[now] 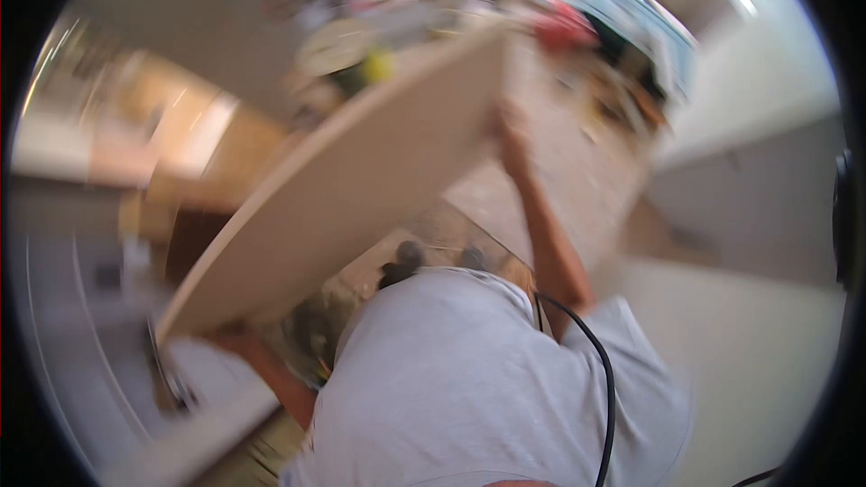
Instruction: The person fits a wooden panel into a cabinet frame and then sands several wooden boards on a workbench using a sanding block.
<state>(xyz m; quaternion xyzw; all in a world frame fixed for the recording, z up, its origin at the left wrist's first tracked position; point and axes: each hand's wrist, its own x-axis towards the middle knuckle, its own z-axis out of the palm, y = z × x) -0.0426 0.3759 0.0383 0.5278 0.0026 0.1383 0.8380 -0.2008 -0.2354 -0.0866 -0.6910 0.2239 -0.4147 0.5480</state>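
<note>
A large light-brown board (pixel 361 158), probably wood, spans the view diagonally in front of my body. Its long edge looks curved through the wide lens. My left hand (pixel 233 337) grips the board's lower-left end from below, its fingers mostly hidden behind it. At the opposite end, my right hand (pixel 512 131) is closed on the right edge. The board appears lifted off the floor and tilted, its upper right end farther from me. Motion blurs both hands and the board.
A black cable (pixel 600 370) runs down over my shirt. Beyond the board lie a round-topped container (pixel 336 47), a red object (pixel 564 27) and blurred clutter. Brown boxes or panels (pixel 244 140) stand at the left. Pale panels (pixel 749 207) stand at the right.
</note>
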